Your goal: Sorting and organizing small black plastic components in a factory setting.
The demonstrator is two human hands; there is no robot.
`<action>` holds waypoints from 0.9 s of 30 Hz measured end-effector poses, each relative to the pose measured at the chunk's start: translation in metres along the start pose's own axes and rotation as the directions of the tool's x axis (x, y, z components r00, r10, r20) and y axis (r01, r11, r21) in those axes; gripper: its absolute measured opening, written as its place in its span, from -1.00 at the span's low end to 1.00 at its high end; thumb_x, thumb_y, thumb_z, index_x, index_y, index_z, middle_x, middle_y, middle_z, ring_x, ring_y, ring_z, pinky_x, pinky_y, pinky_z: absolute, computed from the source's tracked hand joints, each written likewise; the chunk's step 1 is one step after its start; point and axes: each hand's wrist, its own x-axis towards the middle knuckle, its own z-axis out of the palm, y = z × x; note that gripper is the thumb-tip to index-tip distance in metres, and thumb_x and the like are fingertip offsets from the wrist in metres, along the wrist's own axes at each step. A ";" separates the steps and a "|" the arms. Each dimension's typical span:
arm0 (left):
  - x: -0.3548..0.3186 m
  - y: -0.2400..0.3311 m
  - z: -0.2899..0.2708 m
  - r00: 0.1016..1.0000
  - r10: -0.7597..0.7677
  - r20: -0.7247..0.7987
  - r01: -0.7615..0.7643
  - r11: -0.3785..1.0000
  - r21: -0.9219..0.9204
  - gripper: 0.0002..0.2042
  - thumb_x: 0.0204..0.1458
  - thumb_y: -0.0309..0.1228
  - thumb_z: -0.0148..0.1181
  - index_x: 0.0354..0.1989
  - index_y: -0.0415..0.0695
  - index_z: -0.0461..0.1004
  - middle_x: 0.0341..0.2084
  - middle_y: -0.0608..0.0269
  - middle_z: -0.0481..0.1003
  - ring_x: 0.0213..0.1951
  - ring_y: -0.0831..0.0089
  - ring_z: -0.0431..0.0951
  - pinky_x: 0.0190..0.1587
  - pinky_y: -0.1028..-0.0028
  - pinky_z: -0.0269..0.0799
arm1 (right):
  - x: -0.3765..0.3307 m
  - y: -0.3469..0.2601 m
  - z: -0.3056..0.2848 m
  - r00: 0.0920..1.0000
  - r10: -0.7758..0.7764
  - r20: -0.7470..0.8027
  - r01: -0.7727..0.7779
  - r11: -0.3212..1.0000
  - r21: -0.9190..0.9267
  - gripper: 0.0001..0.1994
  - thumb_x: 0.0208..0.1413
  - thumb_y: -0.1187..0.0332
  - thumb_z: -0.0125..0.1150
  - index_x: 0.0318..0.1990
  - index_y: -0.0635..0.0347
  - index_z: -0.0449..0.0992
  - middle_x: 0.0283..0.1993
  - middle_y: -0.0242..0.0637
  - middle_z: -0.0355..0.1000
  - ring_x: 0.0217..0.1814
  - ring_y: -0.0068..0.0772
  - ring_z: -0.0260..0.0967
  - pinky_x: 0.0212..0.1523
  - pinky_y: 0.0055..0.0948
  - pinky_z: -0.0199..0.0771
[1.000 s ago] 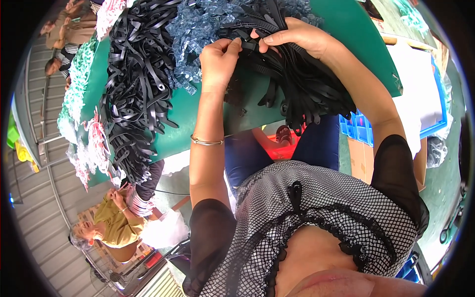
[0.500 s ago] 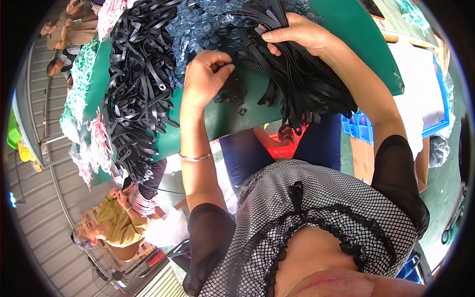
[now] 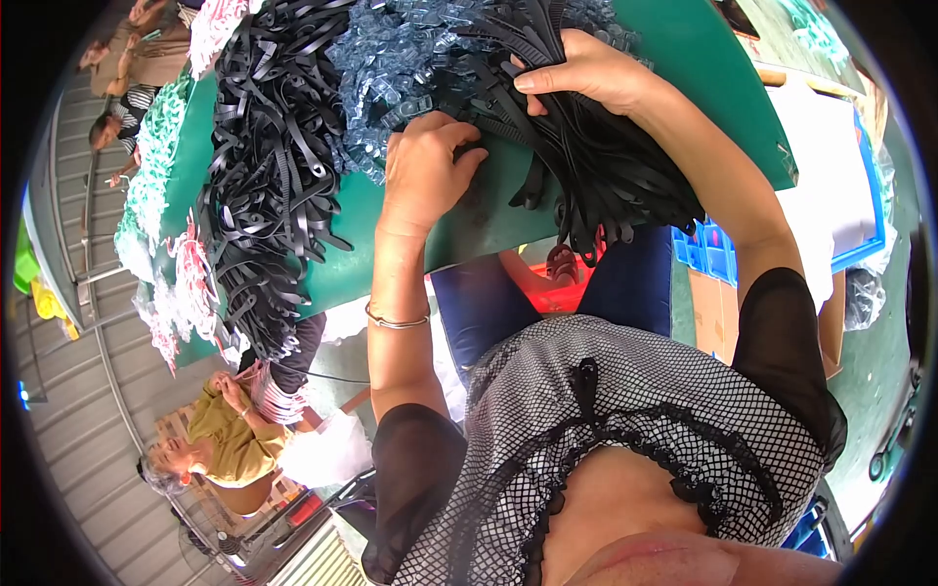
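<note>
From afar I see, at the frame's upper centre, the right hand [image 3: 598, 74] pinching black straps [image 3: 618, 161], seemingly to hold them together, and the left hand [image 3: 426, 174] curled by bluish clear pieces [image 3: 389, 61], its grip impossible to tell.

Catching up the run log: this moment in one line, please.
left hand: beside translucent blue pieces, contents unclear | right hand: gripping black strap bundle | green table: black strap pile at left
</note>
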 end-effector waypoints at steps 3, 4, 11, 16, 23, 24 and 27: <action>0.000 0.001 0.002 1.000 0.010 -0.009 -0.009 0.999 0.033 -0.85 -0.27 -0.38 0.25 -0.45 -0.07 0.54 -0.46 0.32 0.44 -0.28 0.31 0.44 -0.24 0.33 0.23 | 0.000 0.000 0.000 1.000 0.005 0.014 -0.005 1.000 -0.009 -0.82 -0.10 0.40 0.24 -0.38 0.26 0.40 -0.49 -0.32 0.36 -0.46 -0.48 0.38 -0.39 -0.50 0.37; -0.001 0.002 0.004 1.000 0.017 -0.020 -0.016 0.997 0.071 -0.84 -0.27 -0.37 0.26 -0.45 -0.07 0.54 -0.46 0.32 0.44 -0.28 0.31 0.43 -0.24 0.32 0.23 | 0.000 0.000 0.000 1.000 0.010 0.019 -0.010 1.000 -0.009 -0.83 -0.11 0.41 0.24 -0.38 0.26 0.40 -0.48 -0.32 0.36 -0.46 -0.48 0.38 -0.38 -0.50 0.37; -0.002 0.011 0.004 0.994 0.090 -0.058 -0.079 0.981 0.179 -0.83 -0.29 -0.40 0.26 -0.45 -0.09 0.53 -0.46 0.27 0.44 -0.32 0.31 0.45 -0.27 0.33 0.26 | 0.000 0.003 0.001 1.000 0.017 0.006 -0.017 1.000 0.017 -0.82 -0.15 0.43 0.28 -0.42 0.26 0.39 -0.48 -0.33 0.36 -0.48 -0.49 0.38 -0.37 -0.52 0.37; -0.001 0.008 0.004 0.974 -0.180 -0.141 0.096 0.881 -0.463 -0.85 -0.17 -0.52 0.22 -0.36 -0.18 0.51 -0.48 0.31 0.49 -0.46 0.50 0.47 -0.38 0.53 0.34 | 0.001 0.006 0.001 1.000 0.026 -0.004 -0.026 1.000 -0.004 -0.80 -0.17 0.42 0.30 -0.41 0.26 0.40 -0.47 -0.36 0.36 -0.49 -0.54 0.36 -0.40 -0.57 0.36; 0.015 0.011 0.009 0.955 -0.289 0.070 0.108 0.118 -0.987 -0.80 -0.06 -0.58 0.15 -0.21 -0.25 0.47 -0.40 0.23 0.51 -0.51 0.64 0.37 -0.50 0.67 0.24 | 0.000 0.002 0.004 1.000 0.002 0.028 0.000 0.999 -0.043 -0.79 -0.17 0.40 0.28 -0.46 0.19 0.33 -0.50 -0.42 0.26 -0.49 -0.56 0.31 -0.45 -0.56 0.35; 0.016 0.011 0.010 0.956 -0.262 0.132 0.119 -0.064 -0.991 -0.79 -0.05 -0.57 0.15 -0.19 -0.25 0.46 -0.40 0.22 0.51 -0.54 0.64 0.35 -0.53 0.67 0.20 | -0.001 0.001 0.006 1.000 0.000 0.027 0.000 1.000 -0.024 -0.78 -0.18 0.39 0.29 -0.45 0.19 0.33 -0.49 -0.42 0.27 -0.49 -0.56 0.31 -0.45 -0.56 0.35; 0.021 0.015 0.013 0.954 -0.224 0.197 0.155 -0.191 -0.969 -0.78 -0.02 -0.53 0.13 -0.17 -0.25 0.44 -0.43 0.25 0.48 -0.59 0.64 0.27 -0.57 0.69 0.11 | -0.001 0.001 0.005 0.999 -0.010 0.032 0.010 1.000 -0.001 -0.76 -0.18 0.37 0.30 -0.43 0.20 0.34 -0.49 -0.42 0.28 -0.49 -0.55 0.32 -0.45 -0.57 0.34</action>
